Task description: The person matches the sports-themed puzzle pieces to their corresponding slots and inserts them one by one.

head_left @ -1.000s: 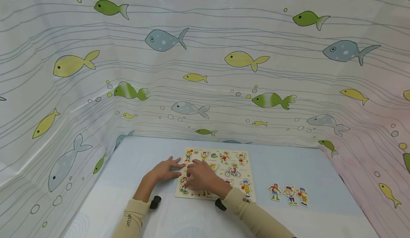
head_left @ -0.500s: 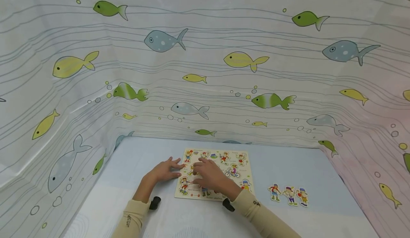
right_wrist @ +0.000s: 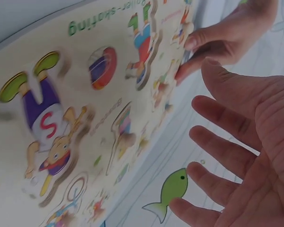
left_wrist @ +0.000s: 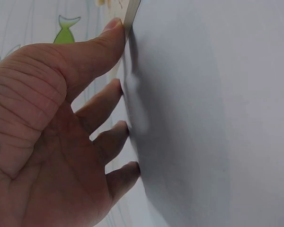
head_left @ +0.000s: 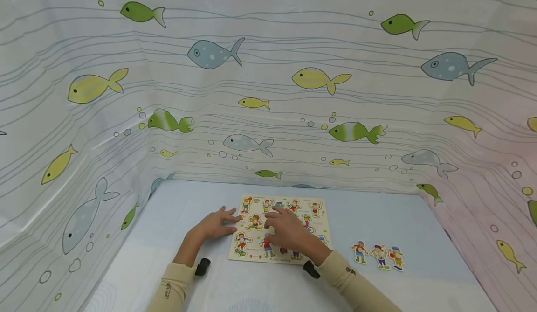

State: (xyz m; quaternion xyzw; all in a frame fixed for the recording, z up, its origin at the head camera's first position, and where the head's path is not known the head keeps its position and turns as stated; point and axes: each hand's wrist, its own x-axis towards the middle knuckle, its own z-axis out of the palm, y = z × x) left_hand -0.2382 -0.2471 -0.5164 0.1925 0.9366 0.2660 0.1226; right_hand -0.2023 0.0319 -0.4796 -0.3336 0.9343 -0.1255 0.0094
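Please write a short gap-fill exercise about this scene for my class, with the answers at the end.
1. The left hand is at the ____ edge of the sports puzzle board.
2. The right hand, above the board, is holding ____.
3. Beside the board lie ____ loose figure pieces.
4. The figure in purple trousers is marked with the letter ____.

Missing words: left; nothing; three; S.

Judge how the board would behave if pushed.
Straight-edged, the board is likely stiff. Lying flat, it would probably slide rather than tip, though the left hand at its edge may brace it. Raised figures might shift if tilted.
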